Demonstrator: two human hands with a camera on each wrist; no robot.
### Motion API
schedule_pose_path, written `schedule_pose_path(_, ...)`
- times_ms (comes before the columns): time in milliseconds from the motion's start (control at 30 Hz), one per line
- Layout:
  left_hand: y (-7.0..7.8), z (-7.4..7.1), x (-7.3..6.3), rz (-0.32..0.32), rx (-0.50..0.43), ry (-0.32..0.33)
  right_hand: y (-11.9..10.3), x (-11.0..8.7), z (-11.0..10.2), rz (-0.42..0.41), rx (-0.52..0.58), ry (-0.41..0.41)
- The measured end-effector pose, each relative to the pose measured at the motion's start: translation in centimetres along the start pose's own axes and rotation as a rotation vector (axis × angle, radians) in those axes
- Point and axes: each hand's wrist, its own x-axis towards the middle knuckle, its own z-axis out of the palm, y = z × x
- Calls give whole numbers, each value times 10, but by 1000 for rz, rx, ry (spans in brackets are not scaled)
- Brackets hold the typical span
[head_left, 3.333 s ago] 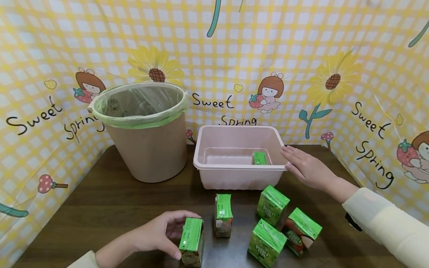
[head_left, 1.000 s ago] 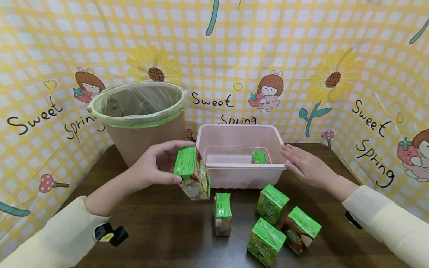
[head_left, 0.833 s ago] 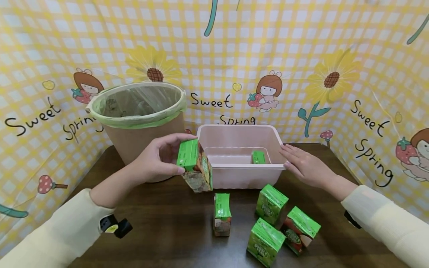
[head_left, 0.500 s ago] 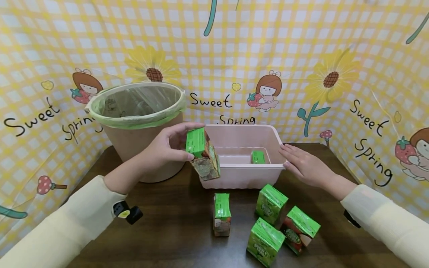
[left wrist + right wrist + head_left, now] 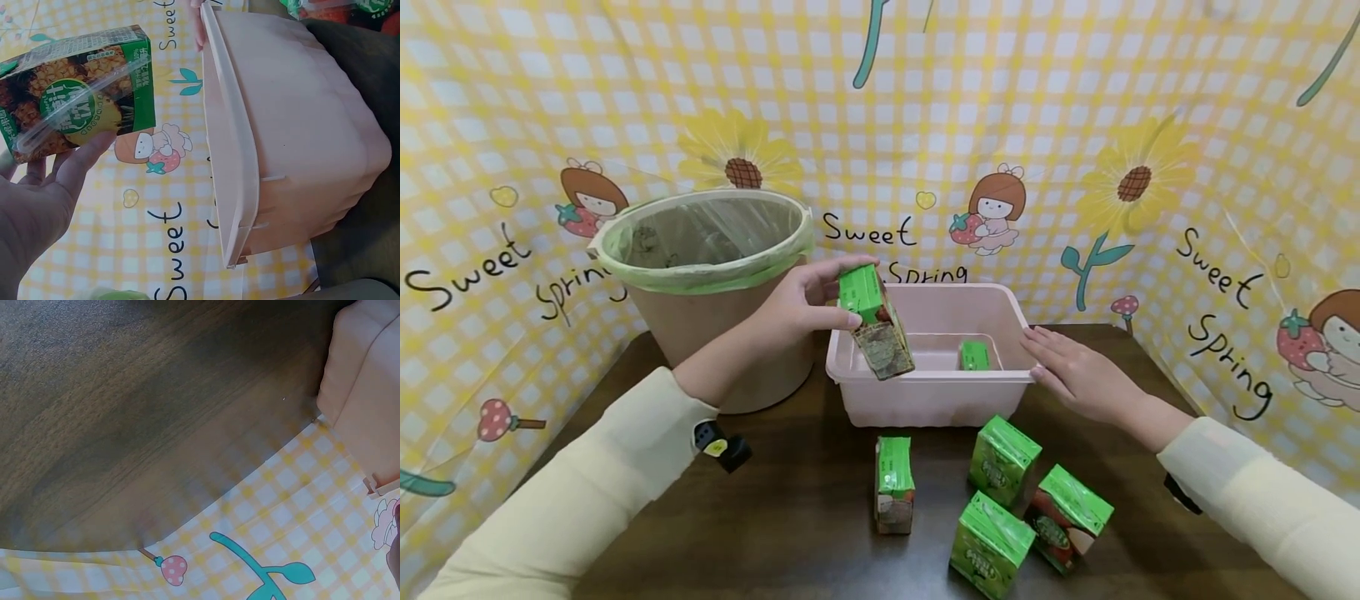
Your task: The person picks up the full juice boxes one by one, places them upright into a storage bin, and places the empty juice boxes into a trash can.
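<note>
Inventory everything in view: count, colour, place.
Table: 1, dark brown, foreground
Backdrop: 1, yellow-white check, behind
Tub: 1, pink, on table
Bin: 1, beige, left of tub
Liner: 1, green, in bin
Standing cartons: 4, green-topped, before tub
Inner carton: 1, green, in tub
Held carton: 1, green-brown, in left hand
Wrist devices: 2, black, one each side
Sleeves: 2, cream, both sides
Left hand: 1, bare, on held carton
Right hand: 1, bare, at tub rim
</note>
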Motion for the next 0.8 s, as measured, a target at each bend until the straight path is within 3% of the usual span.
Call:
schedule_pose_path(233,-9,0,13,-8,-10,12,-1,0,-1,-1,7,4)
schedule_pose_path(433,-17,5,32,-42,-43,11,0,-1,1,8,4,5)
schedule_pose_path(800,-35,14,67,-107,42,-58,2,-1,3,22,10,-5)
